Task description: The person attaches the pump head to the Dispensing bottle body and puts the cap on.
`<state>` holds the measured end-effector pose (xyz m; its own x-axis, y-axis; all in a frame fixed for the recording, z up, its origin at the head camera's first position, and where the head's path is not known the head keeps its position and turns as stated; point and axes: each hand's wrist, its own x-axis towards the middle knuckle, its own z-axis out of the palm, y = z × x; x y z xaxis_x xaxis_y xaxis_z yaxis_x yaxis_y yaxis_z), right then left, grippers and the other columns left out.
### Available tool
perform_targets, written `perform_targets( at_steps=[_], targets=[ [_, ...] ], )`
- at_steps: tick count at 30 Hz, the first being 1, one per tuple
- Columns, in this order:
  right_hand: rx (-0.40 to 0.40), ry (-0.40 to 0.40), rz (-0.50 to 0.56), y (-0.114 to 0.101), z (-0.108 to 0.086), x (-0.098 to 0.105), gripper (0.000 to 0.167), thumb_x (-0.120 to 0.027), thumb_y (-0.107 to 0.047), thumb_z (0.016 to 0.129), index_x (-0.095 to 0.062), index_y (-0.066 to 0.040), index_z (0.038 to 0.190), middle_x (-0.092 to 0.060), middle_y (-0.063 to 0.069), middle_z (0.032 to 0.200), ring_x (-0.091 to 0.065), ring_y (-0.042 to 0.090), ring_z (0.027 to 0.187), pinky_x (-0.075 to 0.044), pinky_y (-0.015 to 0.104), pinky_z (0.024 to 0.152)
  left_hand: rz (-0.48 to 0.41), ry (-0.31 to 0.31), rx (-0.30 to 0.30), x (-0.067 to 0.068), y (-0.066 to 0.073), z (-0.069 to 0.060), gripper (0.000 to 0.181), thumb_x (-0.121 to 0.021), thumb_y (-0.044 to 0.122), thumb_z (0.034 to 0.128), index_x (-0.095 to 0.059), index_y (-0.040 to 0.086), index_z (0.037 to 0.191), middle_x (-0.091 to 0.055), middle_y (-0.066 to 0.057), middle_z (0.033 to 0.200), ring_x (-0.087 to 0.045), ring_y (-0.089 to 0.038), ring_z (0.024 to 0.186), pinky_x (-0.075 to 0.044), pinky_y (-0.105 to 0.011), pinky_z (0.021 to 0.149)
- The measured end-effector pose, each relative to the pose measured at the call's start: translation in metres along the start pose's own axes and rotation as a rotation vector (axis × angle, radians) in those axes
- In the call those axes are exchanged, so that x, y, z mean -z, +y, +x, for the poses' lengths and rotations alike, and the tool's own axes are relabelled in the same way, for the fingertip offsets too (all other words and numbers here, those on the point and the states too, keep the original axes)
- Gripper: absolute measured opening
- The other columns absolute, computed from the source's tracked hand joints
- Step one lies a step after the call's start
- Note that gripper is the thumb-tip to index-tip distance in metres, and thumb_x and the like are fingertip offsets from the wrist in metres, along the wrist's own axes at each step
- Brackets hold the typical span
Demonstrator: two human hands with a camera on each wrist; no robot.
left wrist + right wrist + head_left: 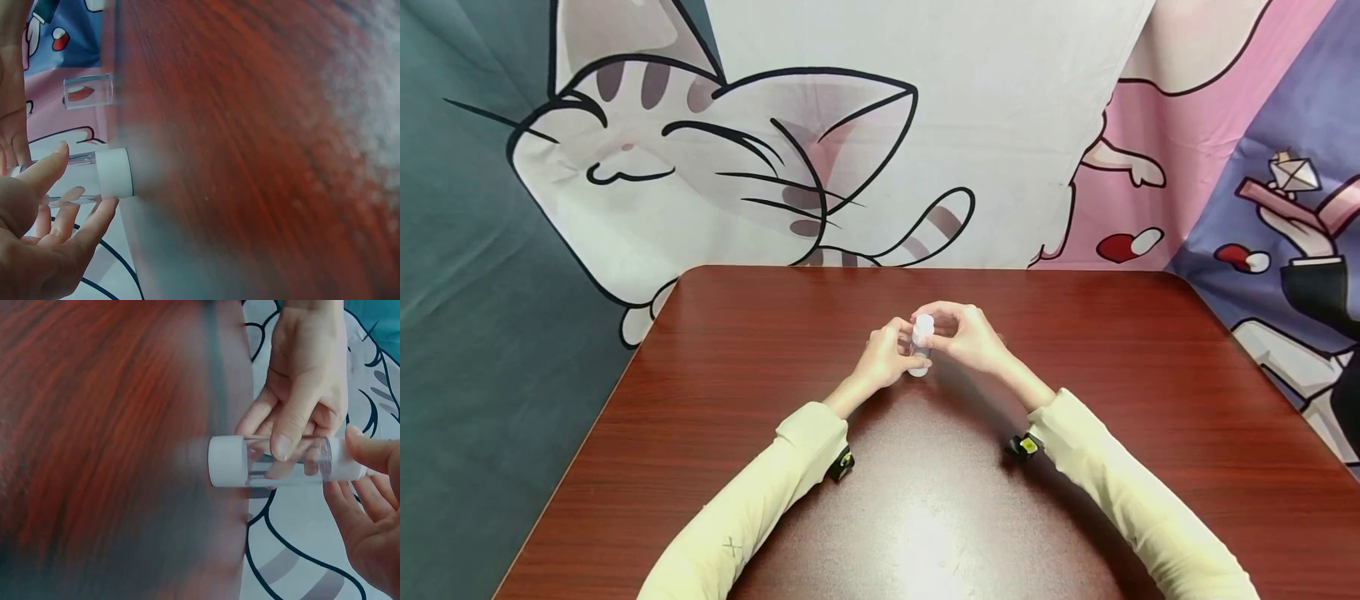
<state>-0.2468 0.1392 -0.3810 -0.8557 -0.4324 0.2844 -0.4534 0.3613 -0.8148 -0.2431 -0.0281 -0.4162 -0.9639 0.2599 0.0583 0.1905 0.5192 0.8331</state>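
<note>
A small bottle (287, 478) with a clear body, a white base (115, 173) and a white top (924, 322) stands upright between both hands. My left hand (882, 357) holds its clear body, thumb on one side and fingers on the other. Thumb and fingers of my right hand (973, 340) pinch the white top from the right. In the right wrist view the clear body shows between the left fingers and the white top (345, 459). Whether the base touches the table is hard to tell.
Beyond the bottle, a clear, hollow cylindrical piece (89, 91) stands on the brown table (760, 333); in the head view the right hand mostly hides it. A printed cloth (1015, 125) with a cartoon cat hangs behind the table's far edge.
</note>
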Motion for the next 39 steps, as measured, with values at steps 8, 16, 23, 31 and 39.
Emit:
perform_targets(
  at_steps=[8, 16, 23, 31, 39],
  targets=[
    [-0.033, 0.114, -0.010, -0.014, -0.005, -0.009, 0.030, -0.073, 0.006, 0.079, -0.065, 0.009, 0.108, -0.070, 0.026, 0.102, -0.069, 0.038, 0.093, -0.056, 0.052, 0.085, 0.030, 0.032, -0.007, -0.002, 0.000, -0.002, 0.047, -0.084, 0.015, 0.0725, -0.057, 0.003, 0.109, -0.071, -0.013, 0.106, -0.071, -0.025, 0.090, -0.057, -0.032, 0.080],
    [-0.081, 0.204, -0.039, 0.000, -0.005, -0.019, 0.028, -0.076, 0.000, 0.079, -0.068, 0.001, 0.106, -0.072, 0.019, 0.098, -0.071, 0.030, 0.091, -0.059, 0.040, 0.081, 0.058, 0.042, -0.002, -0.002, 0.001, -0.004, 0.047, -0.084, 0.017, 0.0726, -0.057, 0.005, 0.108, -0.071, -0.010, 0.104, -0.069, -0.022, 0.089, -0.055, -0.032, 0.080],
    [-0.087, 0.273, -0.097, 0.000, -0.005, -0.024, 0.030, -0.078, -0.002, 0.076, -0.069, 0.000, 0.105, -0.073, 0.014, 0.094, -0.073, 0.025, 0.086, -0.060, 0.034, 0.077, 0.057, 0.057, -0.012, -0.003, 0.002, -0.004, 0.046, -0.084, 0.015, 0.0727, -0.056, 0.005, 0.108, -0.071, -0.009, 0.105, -0.070, -0.022, 0.090, -0.053, -0.036, 0.085],
    [-0.100, 0.385, -0.145, -0.005, -0.007, -0.032, 0.031, -0.082, -0.009, 0.074, -0.069, -0.004, 0.102, -0.074, 0.013, 0.087, -0.072, 0.024, 0.080, -0.060, 0.043, 0.074, 0.052, 0.076, -0.027, -0.004, 0.002, -0.003, 0.047, -0.084, 0.015, 0.0722, -0.056, 0.006, 0.108, -0.074, -0.010, 0.099, -0.072, -0.021, 0.089, -0.053, -0.039, 0.090],
    [-0.128, 0.416, -0.165, -0.006, -0.009, -0.035, 0.031, -0.083, -0.012, 0.073, -0.070, -0.006, 0.100, -0.074, 0.012, 0.085, -0.073, 0.023, 0.078, -0.060, 0.042, 0.072, 0.107, 0.096, -0.095, -0.004, 0.001, -0.005, 0.045, -0.084, 0.017, 0.0719, -0.054, 0.006, 0.104, -0.074, -0.011, 0.095, -0.072, -0.022, 0.087, -0.054, -0.040, 0.086]
  ],
)
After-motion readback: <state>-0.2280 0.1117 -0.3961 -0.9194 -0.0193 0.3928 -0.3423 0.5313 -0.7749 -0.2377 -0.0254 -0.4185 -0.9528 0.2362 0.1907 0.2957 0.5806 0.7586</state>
